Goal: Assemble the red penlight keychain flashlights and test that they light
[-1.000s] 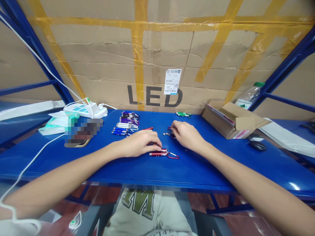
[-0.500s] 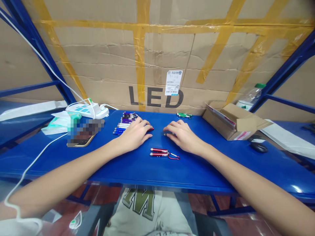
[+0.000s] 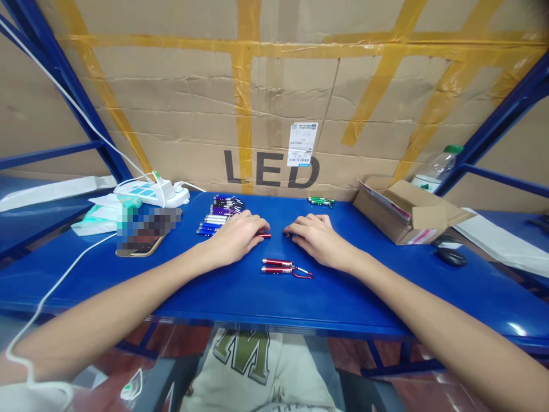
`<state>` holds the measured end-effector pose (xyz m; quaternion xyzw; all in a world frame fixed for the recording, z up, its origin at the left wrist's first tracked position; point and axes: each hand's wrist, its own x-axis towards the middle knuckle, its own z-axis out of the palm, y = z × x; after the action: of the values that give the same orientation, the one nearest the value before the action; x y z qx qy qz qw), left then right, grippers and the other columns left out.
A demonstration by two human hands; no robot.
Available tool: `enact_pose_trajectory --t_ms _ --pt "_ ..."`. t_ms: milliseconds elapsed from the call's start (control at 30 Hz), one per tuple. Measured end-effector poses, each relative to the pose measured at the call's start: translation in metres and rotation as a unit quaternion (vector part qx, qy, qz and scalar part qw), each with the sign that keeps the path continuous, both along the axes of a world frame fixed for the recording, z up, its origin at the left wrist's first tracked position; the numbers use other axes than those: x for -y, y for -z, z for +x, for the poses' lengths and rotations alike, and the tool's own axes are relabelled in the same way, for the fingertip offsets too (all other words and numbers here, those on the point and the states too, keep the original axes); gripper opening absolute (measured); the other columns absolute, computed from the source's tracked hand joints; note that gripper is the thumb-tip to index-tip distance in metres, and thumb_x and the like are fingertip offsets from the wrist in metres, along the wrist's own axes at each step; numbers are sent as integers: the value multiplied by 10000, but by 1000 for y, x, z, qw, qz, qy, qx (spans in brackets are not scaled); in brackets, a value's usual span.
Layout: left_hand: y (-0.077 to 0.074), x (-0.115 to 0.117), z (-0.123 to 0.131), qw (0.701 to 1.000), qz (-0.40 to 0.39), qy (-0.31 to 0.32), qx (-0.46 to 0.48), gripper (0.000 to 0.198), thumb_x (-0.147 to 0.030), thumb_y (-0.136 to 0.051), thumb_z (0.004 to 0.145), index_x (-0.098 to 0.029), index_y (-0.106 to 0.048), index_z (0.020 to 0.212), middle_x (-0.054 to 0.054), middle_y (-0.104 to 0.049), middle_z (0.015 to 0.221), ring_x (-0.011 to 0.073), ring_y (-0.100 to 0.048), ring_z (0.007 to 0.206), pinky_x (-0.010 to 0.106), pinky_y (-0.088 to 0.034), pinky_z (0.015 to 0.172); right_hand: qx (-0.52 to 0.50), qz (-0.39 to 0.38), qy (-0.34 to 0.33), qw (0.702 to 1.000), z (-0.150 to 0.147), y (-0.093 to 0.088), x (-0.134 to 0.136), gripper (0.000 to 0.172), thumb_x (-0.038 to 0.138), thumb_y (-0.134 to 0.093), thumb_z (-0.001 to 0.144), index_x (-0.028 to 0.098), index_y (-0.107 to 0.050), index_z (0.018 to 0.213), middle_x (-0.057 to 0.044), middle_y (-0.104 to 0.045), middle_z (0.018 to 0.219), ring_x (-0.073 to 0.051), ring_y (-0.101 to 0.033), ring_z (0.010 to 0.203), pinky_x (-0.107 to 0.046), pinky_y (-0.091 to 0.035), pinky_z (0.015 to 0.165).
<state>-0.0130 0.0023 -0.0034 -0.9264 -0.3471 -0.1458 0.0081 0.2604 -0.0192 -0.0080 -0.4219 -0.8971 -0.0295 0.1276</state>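
Observation:
My left hand (image 3: pixel 239 238) rests low over the blue table with its fingers closed round a red penlight (image 3: pixel 265 235); only the end pokes out past the fingertips. Facing it, my right hand (image 3: pixel 321 237) is curled with thumb and fingers together on a small dark thing (image 3: pixel 287 234), mostly hidden, whose tip shows at the left. Between my forearms lies a pair of red penlights (image 3: pixel 277 270) with a red carabiner clip (image 3: pixel 303 274). Beyond my left hand, blue, silver, purple and black penlights (image 3: pixel 218 210) form a column, partly covered by that hand.
Green penlights (image 3: pixel 321 201) lie at the back. On the right stand an opened cardboard box (image 3: pixel 388 214), a black mouse (image 3: pixel 451 256) and a plastic bottle (image 3: pixel 437 166). A phone (image 3: pixel 150 237), tissue pack (image 3: pixel 100 216) and white power strip (image 3: pixel 171 196) occupy the left. Cardboard (image 3: pixel 193 103) walls the back.
My left hand has shifted slightly right and its thumb and fingers have drawn together on the red penlight. The right hand's fingers have also closed in. The penlights on the table stay put.

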Motion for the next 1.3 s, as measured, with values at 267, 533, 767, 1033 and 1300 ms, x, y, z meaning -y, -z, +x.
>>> enact_pose_trajectory --t_ms 267,533,767,1033,1300 --pt "5 -5 -3 1000 10 1 -21 309 -330 -517 1104 -171 -755 1219 122 -713 1122 293 -590 1043 422 -463 945 -30 -25 -25 999 1 -1 1 335 120 -416 1094 242 -698 1230 -108 -750 1213 -283 -650 1151 -495 -274 1048" --pt "-2 1 3 999 -5 7 48 156 -274 -554 1093 -190 -672 1150 88 -719 1156 276 -615 1085 424 -469 983 -36 -50 -30 998 1 -3 0 337 107 -402 1087 226 -697 1200 -111 -737 1184 -276 -664 1128 -475 -302 1030" --pt "-4 6 5 993 -35 10 111 79 -249 -606 1063 -221 -621 1136 47 -718 1130 250 -648 1047 408 -497 943 -36 -54 -34 997 1 -3 0 250 136 -456 1093 223 -682 1152 -92 -727 1156 -265 -653 1120 -454 -288 1015" --pt "-9 12 8 995 -14 18 96 98 -285 -592 1065 -221 -618 1134 57 -726 1130 256 -661 1042 421 -493 934 -26 -32 -36 998 1 -4 3 195 175 -478 1102 232 -663 1081 -69 -732 1090 -259 -644 1056 -458 -268 1013" --pt "-9 13 9 995 3 -19 96 106 -275 -641 1034 -217 -609 1117 45 -733 1093 255 -671 985 422 -477 929 -17 -22 -37 999 -1 -5 3 166 192 -491 1102 225 -646 1051 -75 -723 1080 -262 -632 1042 -442 -307 991"
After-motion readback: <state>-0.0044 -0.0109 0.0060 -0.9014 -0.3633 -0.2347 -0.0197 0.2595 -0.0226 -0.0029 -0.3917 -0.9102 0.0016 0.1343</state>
